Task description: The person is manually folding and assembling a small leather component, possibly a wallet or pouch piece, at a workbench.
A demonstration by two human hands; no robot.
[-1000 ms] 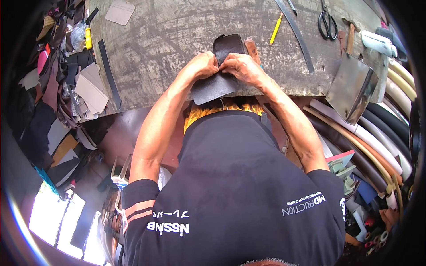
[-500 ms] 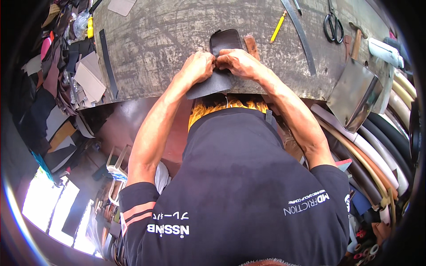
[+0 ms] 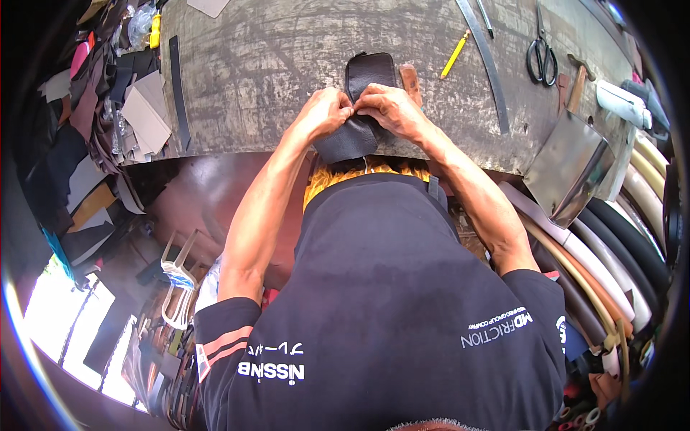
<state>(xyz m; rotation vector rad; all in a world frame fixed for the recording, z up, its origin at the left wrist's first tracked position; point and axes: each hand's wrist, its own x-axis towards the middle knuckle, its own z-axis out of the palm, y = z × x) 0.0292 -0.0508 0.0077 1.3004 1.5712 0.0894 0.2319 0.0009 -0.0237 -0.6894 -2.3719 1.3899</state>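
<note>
I find the black leather-like piece (image 3: 348, 142) at the worktop's (image 3: 251, 79) near edge, the left hand's (image 3: 325, 113) and right hand's (image 3: 396, 112) grips pinching its middle. I judge it light, pliable and crease-prone; its edges offer the soundest hold.

From my end I see a black piece (image 3: 371, 70) by the near edge of the dark-streaked grey bench (image 3: 266, 79), a yellow pencil (image 3: 455, 57), black-handled scissors (image 3: 541, 38), yellow flame-patterned cloth (image 3: 334, 174) beyond that edge.
</note>
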